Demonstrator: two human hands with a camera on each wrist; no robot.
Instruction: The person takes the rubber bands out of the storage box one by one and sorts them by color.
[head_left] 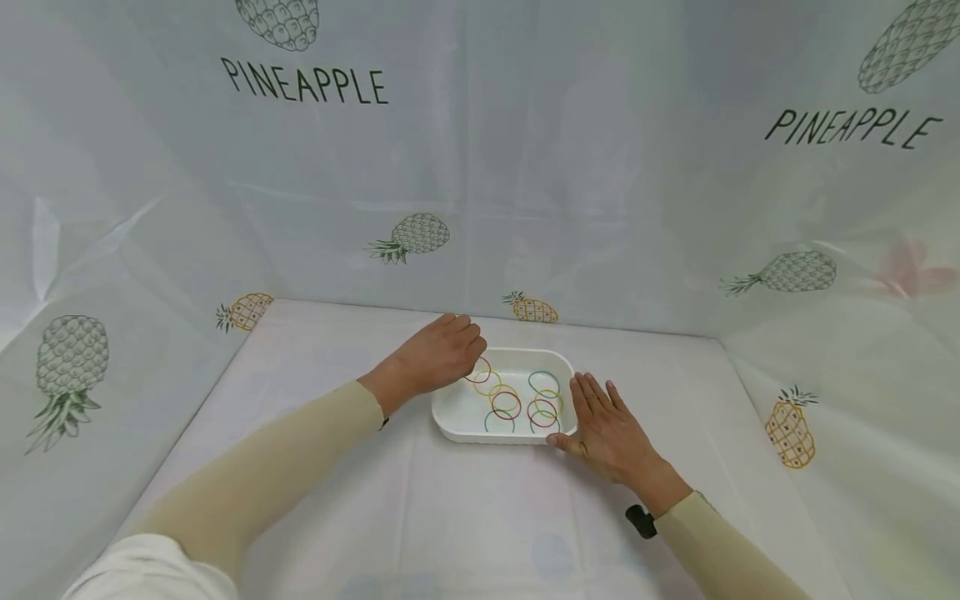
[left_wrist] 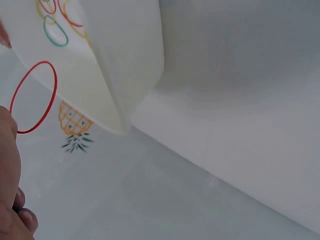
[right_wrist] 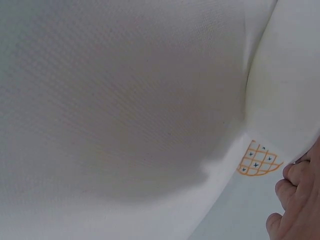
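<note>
The left hand point(head_left: 442, 354) hangs over the far-left corner of a white tray point(head_left: 450, 417), its grip pinched on a red band point(left_wrist: 34, 97) that dangles as a loop just outside the tray's rim in the left wrist view; exactly which fingers do the pinching is hidden. The right hand point(head_left: 607, 425) lies flat on the worktop point(head_left: 420, 517), fingers straight and together, its thumb side touching the tray's right wall.

The band looks very light, thin and limp, and probably stretchy, so it should hang from any point where it is pinched and would slip from a loose pinch. A fingertip pinch anywhere on the loop, or a finger hooked through it, seems the surest hold. The other bands point(head_left: 525, 400), red, yellow and green, lie overlapping on the tray floor between the two hands; lifting one may drag its neighbours. The tray looks like light, stiff plastic that could slide on the smooth cloth unless the right hand steadies it.

The backdrop point(head_left: 525, 167) beyond the hands reads "PINEAPPLE" twice, with printed pineapples; no brand shows on tray or bands.
</note>
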